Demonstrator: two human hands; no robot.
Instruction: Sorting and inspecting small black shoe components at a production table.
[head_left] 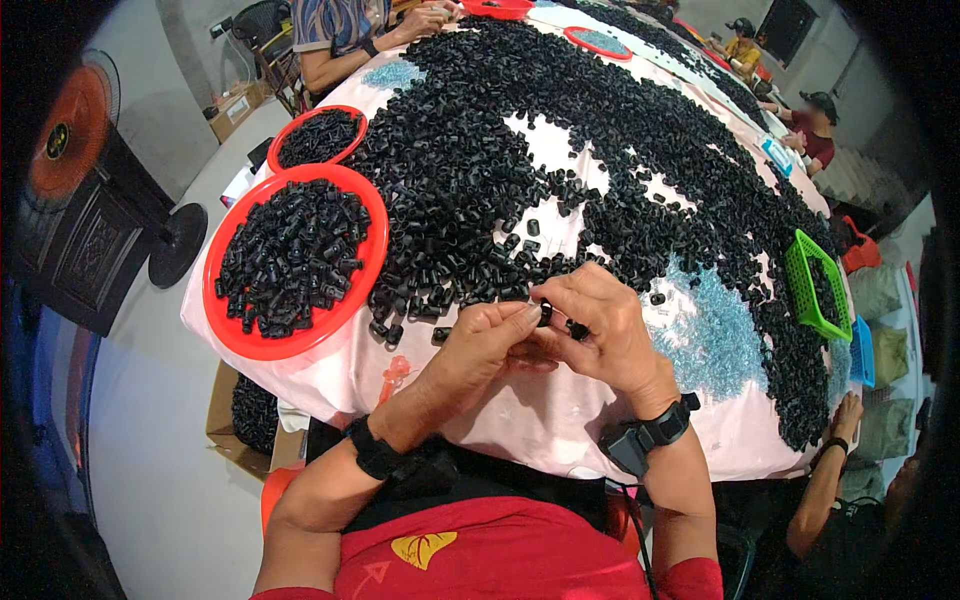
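My left hand (487, 345) and my right hand (607, 328) meet over the near edge of the table. Between their fingertips is a small black plastic part (545, 315), pinched by the left thumb and the right fingers. A second small black piece (577, 329) shows in the curl of my right hand. Just beyond the hands spreads a wide heap of small black plastic parts (450, 190). To the left, a red round tray (377, 255) holds many longer black parts. Small clear bluish pieces (705, 335) lie piled right of my right hand.
A smaller red tray (361, 125) of thin black parts stands behind the big one. At the right edge are a green basket (803, 280) and a blue basket (862, 352). A standing fan (75, 130) is at far left. Other people sit around the table.
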